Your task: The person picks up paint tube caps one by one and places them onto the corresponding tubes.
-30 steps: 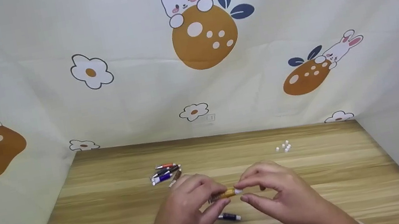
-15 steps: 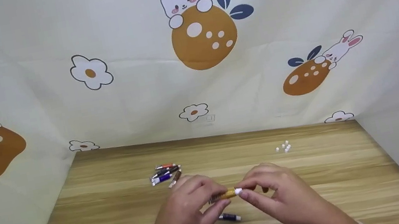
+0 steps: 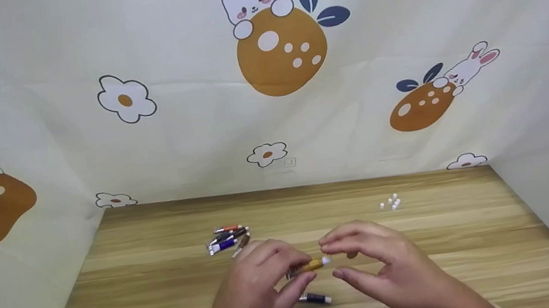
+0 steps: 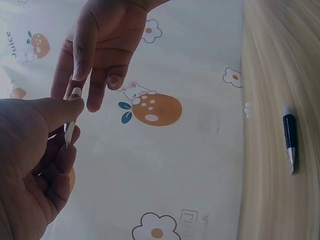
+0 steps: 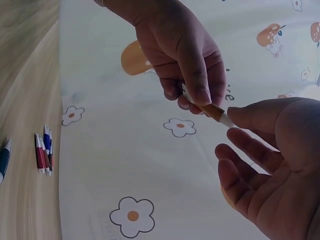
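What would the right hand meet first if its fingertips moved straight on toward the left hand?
Most likely the white tip of the yellow tube that the left hand pinches; the right hand seems just short of it.

A small orange-yellow tube with a white cap end (image 3: 310,266) sits between the two hands. Just below the hands lies a dark navy tube with a white tip (image 3: 315,298). Beyond the left hand (image 3: 255,298) is a cluster of little tubes (image 3: 227,237) in red, dark brown, blue-violet and black, each with a pale end. Beyond the right hand (image 3: 385,270) are tiny white caps (image 3: 391,202). Under everything runs a light wood-grain tabletop (image 3: 164,297) in tan and honey streaks. Behind it hangs a cream cloth backdrop (image 3: 190,123) printed with white pink-eared rabbits, ochre white-dotted fruits, navy leaves and white flowers with orange centres.
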`<control>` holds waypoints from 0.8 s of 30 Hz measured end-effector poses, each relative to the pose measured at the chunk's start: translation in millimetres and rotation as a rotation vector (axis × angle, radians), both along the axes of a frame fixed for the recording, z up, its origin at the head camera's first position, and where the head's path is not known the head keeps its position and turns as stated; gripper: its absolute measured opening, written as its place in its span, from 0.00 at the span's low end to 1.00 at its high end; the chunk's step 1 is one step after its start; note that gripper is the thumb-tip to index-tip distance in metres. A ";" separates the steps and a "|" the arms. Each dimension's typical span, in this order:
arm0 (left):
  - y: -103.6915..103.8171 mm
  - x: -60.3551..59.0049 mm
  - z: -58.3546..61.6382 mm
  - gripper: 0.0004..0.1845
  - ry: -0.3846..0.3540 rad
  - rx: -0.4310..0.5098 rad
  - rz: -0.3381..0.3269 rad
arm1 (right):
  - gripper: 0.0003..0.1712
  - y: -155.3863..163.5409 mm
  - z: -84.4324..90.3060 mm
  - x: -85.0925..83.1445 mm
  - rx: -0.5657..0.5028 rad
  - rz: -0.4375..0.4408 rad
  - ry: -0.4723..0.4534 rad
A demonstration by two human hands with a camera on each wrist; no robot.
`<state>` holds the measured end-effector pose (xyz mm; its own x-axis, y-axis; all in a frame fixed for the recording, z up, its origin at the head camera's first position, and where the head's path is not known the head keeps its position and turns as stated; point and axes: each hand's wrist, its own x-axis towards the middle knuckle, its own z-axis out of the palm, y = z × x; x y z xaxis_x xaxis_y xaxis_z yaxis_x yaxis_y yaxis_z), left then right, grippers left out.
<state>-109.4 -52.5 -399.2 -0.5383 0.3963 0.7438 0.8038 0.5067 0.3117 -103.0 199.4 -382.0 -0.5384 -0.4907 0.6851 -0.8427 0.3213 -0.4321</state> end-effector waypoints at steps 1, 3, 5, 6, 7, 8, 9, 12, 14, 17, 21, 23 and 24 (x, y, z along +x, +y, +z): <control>-0.2 0.1 0.3 0.11 -0.004 -0.002 0.001 | 0.27 -0.1 -0.2 -0.3 -0.003 0.008 0.012; -0.4 0.2 0.1 0.11 0.000 0.003 -0.005 | 0.25 -0.2 -0.7 -0.7 -0.002 0.014 0.032; -0.5 0.2 0.1 0.11 -0.002 -0.002 -0.005 | 0.23 -0.4 -0.5 -0.1 -0.003 0.012 0.032; -0.6 0.4 0.3 0.11 -0.003 -0.006 -0.004 | 0.23 -0.4 -0.2 0.2 0.000 0.009 0.028; -0.8 0.7 0.3 0.10 -0.006 -0.013 -0.001 | 0.22 -0.4 0.0 0.6 0.006 0.003 0.021; -0.7 0.7 0.1 0.10 -0.007 -0.015 -0.002 | 0.22 -0.3 0.2 1.1 0.012 -0.006 0.006; -0.7 0.9 0.2 0.10 -0.012 -0.021 -0.002 | 0.21 -0.3 0.4 1.8 0.015 -0.012 -0.007; -0.7 1.3 0.1 0.10 -0.015 -0.023 -0.006 | 0.20 -0.4 1.1 3.0 0.030 -0.033 -0.035; -0.6 1.4 0.0 0.10 -0.017 -0.021 -0.011 | 0.20 -0.5 1.4 3.6 0.039 -0.049 -0.053; -0.6 1.8 0.3 0.10 -0.014 -0.016 -0.016 | 0.19 -0.9 1.2 4.0 0.044 -0.065 -0.074; -0.3 2.4 0.8 0.09 -0.008 -0.018 -0.019 | 0.17 -1.4 -0.2 3.1 0.035 -0.073 -0.065; -0.4 2.5 0.5 0.09 -0.008 -0.025 -0.017 | 0.17 -1.8 -1.1 2.2 0.029 -0.080 -0.045; -0.5 2.6 0.5 0.09 -0.010 -0.033 -0.014 | 0.17 -2.0 -1.2 1.6 0.027 -0.086 -0.028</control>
